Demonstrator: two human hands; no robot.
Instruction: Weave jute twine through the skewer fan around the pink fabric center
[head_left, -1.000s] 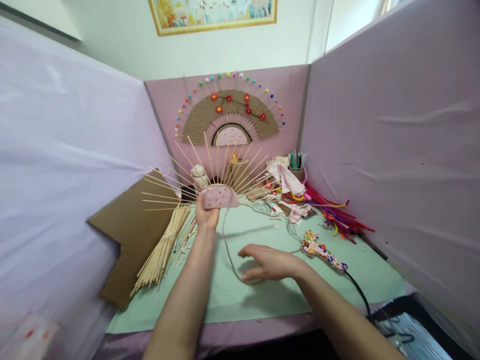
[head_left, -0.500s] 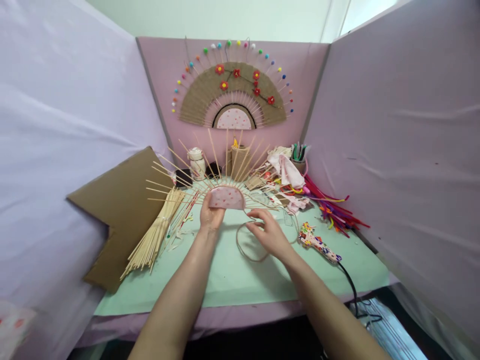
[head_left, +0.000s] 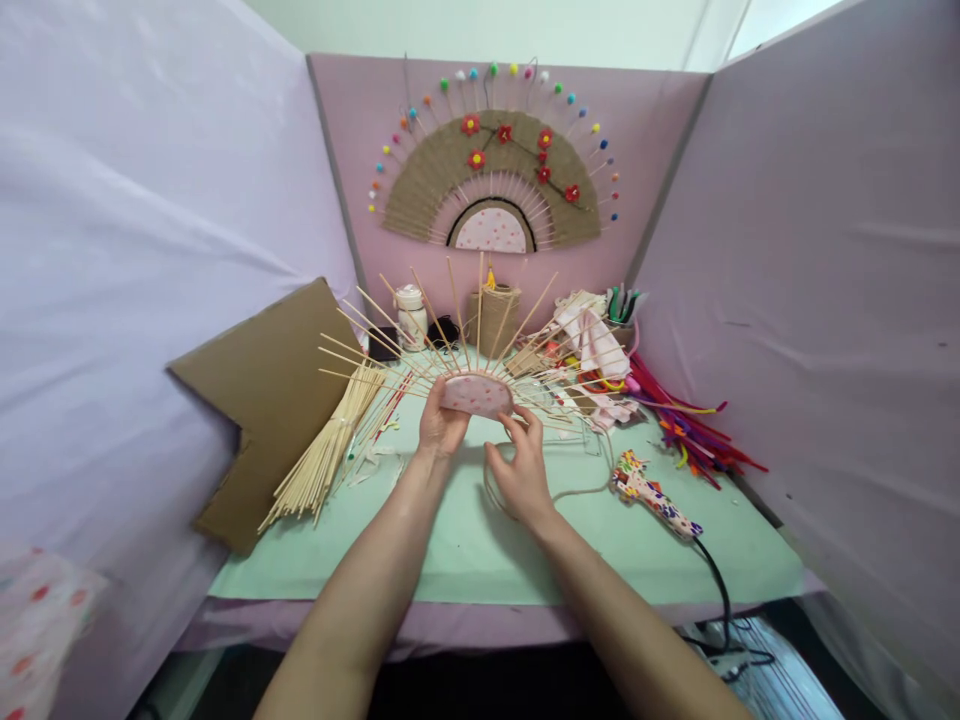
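Observation:
My left hand is closed on the left end of a stick fan frame. The frame's base is a pink spotted half-disc, with thin wooden sticks spreading out from its curved edge. Fingertips of my right hand touch the half-disc's lower right corner, while the thumb stands apart below. A length of twine loops under and behind the right hand and runs up toward the frame's right side. Exactly where the twine meets the frame is hidden by the fingers.
Left lie a bundle of sticks and brown cardboard. A patterned glue gun with a black cord rests right, near colourful pipe cleaners. Behind stand a twine spool and white bottle. A finished fan hangs on the panel.
My right hand has moved up to the half-disc's corner, its thumb and fingers spreading apart. The frame has tilted, its right end lower. The twine loop has shifted. The whole view has swung slightly.

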